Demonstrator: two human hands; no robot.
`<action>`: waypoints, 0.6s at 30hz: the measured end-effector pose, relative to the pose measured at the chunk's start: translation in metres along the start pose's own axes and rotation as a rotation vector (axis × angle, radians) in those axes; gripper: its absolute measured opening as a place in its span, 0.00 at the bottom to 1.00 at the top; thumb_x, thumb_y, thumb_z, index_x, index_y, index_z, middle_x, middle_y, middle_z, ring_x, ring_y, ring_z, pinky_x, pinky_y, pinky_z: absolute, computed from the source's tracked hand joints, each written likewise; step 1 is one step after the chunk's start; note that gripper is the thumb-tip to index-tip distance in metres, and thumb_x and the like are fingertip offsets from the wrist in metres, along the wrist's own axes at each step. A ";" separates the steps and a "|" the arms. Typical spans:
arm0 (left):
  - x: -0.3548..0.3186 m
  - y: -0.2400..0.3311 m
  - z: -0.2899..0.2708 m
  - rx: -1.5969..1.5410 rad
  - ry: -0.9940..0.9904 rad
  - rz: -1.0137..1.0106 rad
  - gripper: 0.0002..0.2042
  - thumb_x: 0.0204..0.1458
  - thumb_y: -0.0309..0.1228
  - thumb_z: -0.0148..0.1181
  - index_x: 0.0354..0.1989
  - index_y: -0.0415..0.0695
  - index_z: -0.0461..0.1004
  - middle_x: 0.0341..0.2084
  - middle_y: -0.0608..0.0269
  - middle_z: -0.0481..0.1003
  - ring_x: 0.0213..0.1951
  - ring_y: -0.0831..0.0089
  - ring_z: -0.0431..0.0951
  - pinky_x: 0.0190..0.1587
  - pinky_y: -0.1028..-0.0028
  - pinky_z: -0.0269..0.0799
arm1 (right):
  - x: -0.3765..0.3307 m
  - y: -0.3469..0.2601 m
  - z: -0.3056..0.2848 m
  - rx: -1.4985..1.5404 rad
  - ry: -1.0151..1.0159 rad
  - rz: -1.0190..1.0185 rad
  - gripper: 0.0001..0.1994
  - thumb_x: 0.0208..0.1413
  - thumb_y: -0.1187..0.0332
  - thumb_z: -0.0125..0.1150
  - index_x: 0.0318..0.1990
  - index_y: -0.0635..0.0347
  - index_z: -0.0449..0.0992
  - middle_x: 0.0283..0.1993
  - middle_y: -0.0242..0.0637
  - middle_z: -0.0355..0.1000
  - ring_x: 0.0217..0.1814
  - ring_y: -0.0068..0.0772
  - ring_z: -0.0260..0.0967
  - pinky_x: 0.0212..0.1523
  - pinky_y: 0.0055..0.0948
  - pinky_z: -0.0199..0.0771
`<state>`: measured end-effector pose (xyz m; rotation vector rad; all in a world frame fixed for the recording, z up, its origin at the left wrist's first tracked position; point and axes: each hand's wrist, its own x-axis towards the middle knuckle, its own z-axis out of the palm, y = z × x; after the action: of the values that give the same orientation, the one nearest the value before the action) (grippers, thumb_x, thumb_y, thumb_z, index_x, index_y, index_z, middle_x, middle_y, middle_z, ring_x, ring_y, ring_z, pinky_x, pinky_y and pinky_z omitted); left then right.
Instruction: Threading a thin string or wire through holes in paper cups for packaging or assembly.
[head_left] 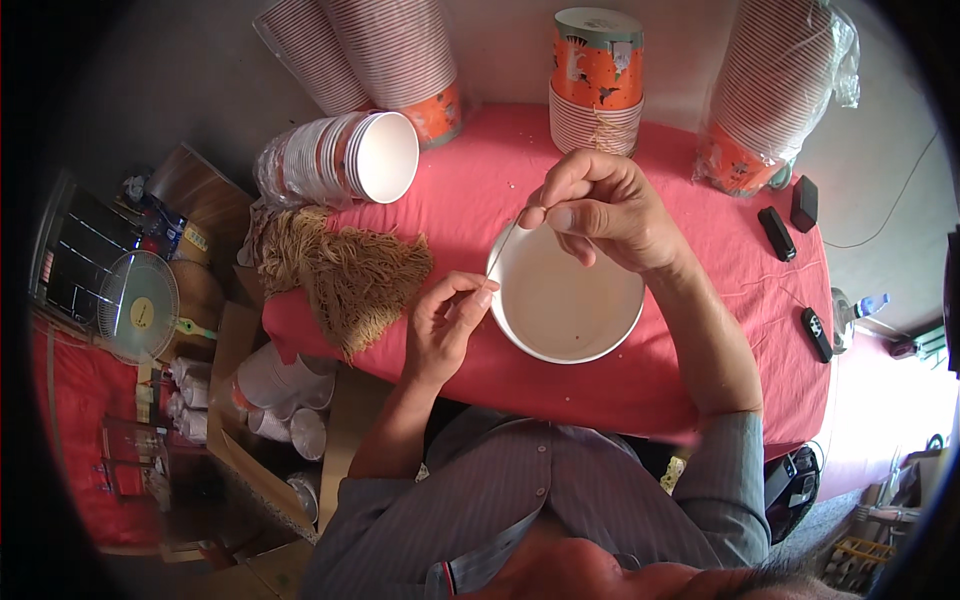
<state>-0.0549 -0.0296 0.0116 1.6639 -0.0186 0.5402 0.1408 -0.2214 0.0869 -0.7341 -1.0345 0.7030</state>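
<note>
Head view: left fisheye of a worn pair, upright, facing down from head height. Near, very close: striped shirt (620,490). Mid-range: left hand (445,325), right hand (615,215), red-clothed table (470,180). Far: grey wall (505,50).

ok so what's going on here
Someone's left hand and right hand pinch a thin strand between them, near the left rim of a wide white tub on a pink cloth. A tan stringy bundle lies left of the tub, in front of a stack of paper tubs on its side.
</note>
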 end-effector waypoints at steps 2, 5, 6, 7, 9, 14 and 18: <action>-0.002 -0.004 -0.002 -0.031 -0.018 -0.033 0.06 0.70 0.25 0.61 0.46 0.36 0.82 0.35 0.73 0.78 0.35 0.89 0.70 0.38 0.83 0.65 | 0.000 0.001 -0.002 -0.032 -0.005 0.004 0.04 0.69 0.78 0.64 0.48 0.64 0.81 0.47 0.50 0.86 0.31 0.22 0.79 0.24 0.20 0.78; 0.001 -0.009 0.000 -0.033 -0.029 -0.053 0.07 0.71 0.27 0.61 0.46 0.36 0.82 0.36 0.75 0.78 0.35 0.88 0.70 0.39 0.83 0.64 | 0.000 0.002 -0.001 -0.040 -0.039 -0.026 0.04 0.69 0.77 0.65 0.48 0.65 0.81 0.47 0.51 0.86 0.28 0.23 0.78 0.24 0.20 0.78; 0.002 -0.009 0.002 -0.036 -0.016 -0.051 0.07 0.70 0.27 0.61 0.46 0.37 0.82 0.36 0.75 0.78 0.35 0.89 0.70 0.39 0.82 0.64 | -0.001 0.001 -0.002 -0.042 -0.036 -0.025 0.04 0.69 0.77 0.65 0.48 0.65 0.81 0.47 0.51 0.86 0.28 0.23 0.78 0.24 0.20 0.78; 0.003 -0.009 0.002 -0.039 0.003 -0.048 0.07 0.70 0.27 0.61 0.46 0.37 0.82 0.36 0.76 0.78 0.35 0.89 0.70 0.39 0.82 0.63 | -0.001 -0.001 -0.001 -0.018 -0.045 -0.017 0.05 0.69 0.79 0.63 0.49 0.66 0.82 0.47 0.50 0.86 0.31 0.22 0.79 0.26 0.19 0.77; 0.004 -0.013 -0.006 -0.102 -0.006 -0.085 0.07 0.70 0.28 0.61 0.47 0.38 0.83 0.35 0.76 0.78 0.36 0.89 0.70 0.40 0.81 0.64 | 0.000 -0.008 -0.002 0.002 -0.055 -0.006 0.07 0.70 0.81 0.62 0.51 0.67 0.82 0.47 0.48 0.86 0.34 0.21 0.80 0.28 0.19 0.77; 0.011 -0.007 -0.030 0.130 -0.232 0.059 0.08 0.63 0.23 0.71 0.49 0.39 0.82 0.40 0.65 0.83 0.43 0.74 0.82 0.51 0.73 0.77 | -0.006 -0.034 -0.006 -0.152 -0.069 -0.015 0.06 0.67 0.81 0.64 0.49 0.68 0.84 0.45 0.46 0.86 0.31 0.19 0.77 0.28 0.18 0.77; 0.015 0.002 -0.025 0.457 -0.253 0.264 0.17 0.54 0.26 0.78 0.51 0.41 0.81 0.50 0.54 0.83 0.52 0.60 0.84 0.57 0.64 0.80 | -0.005 -0.032 -0.004 -0.159 -0.067 0.014 0.07 0.67 0.82 0.64 0.49 0.68 0.84 0.45 0.46 0.87 0.31 0.19 0.78 0.29 0.19 0.77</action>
<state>-0.0502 -0.0020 0.0202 2.1875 -0.3248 0.5550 0.1477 -0.2445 0.1090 -0.8598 -1.1573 0.6662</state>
